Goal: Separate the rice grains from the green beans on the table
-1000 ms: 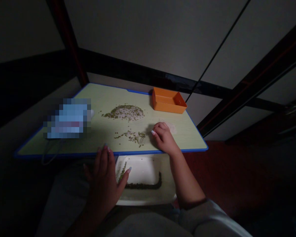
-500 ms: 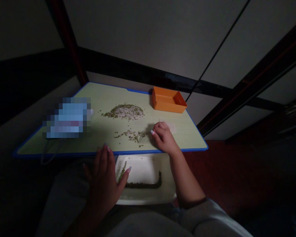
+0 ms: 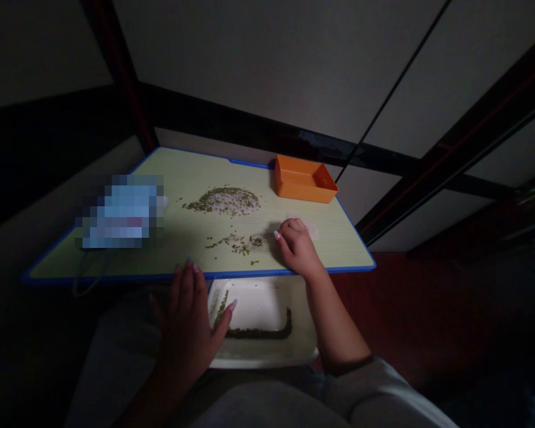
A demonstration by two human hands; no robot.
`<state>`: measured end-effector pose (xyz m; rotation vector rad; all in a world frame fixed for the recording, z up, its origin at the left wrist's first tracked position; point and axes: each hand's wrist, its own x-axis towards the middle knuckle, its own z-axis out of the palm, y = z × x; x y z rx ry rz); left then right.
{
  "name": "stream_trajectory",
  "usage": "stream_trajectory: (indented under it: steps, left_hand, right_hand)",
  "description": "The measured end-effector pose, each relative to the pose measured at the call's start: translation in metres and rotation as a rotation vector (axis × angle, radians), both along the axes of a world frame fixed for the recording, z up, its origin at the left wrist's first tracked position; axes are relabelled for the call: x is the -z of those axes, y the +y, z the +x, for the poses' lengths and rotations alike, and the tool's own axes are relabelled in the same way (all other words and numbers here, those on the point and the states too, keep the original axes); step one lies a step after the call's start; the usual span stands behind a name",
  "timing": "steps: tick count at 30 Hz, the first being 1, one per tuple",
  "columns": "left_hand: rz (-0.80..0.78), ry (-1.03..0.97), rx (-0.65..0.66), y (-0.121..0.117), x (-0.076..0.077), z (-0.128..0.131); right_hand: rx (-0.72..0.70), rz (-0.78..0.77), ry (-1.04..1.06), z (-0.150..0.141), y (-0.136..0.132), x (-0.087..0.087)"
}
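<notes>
My right hand [image 3: 296,246] is closed in a pinch low over the table's right half. A thin, faint object, perhaps a slim tool, seems to run from its fingers toward a small scatter of green beans and white grains [image 3: 238,244]; its kind is too dim to tell. Behind that scatter lies a larger pile of green beans mixed with white grains [image 3: 227,201]. My left hand [image 3: 191,312] is open, fingers stretched to the table's front edge. Its thumb reaches over a white tray [image 3: 261,359] below the edge, where green beans [image 3: 258,334] line the inner sides.
An orange box [image 3: 305,193] stands at the back right of the pale table [image 3: 191,166] with a blue rim. Just beyond my right hand is a patch of white grains [image 3: 311,229]. A blurred-out bluish device [image 3: 125,211] is at the left, with a cable hanging near it.
My right hand stays in nearly the same place, shifting only slightly at the small scatter, where a few beans have moved. My left hand is still.
</notes>
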<state>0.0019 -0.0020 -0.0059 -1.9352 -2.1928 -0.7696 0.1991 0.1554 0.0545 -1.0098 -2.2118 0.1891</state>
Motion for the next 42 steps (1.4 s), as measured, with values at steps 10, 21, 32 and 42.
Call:
stream_trajectory:
  steps: [10, 21, 32, 42]
  left_hand:
    - [0.012, 0.001, -0.002, -0.0002, -0.0001, -0.0004]
    - [0.014, -0.003, 0.003, -0.0002, -0.0022, 0.0006]
    - [0.005, -0.017, -0.003, -0.0006, -0.0020, 0.0008]
    - [-0.024, -0.018, -0.006, -0.0009, -0.0020, 0.0004]
  right_hand:
    - [0.007, 0.004, 0.015, -0.0010, 0.0009, 0.0004]
    - [0.019, 0.010, 0.015, -0.0021, 0.0020, 0.0012]
    - [-0.045, -0.010, 0.059, -0.0025, 0.0021, 0.0008]
    - [-0.113, -0.030, 0.082, -0.0021, 0.0033, -0.0002]
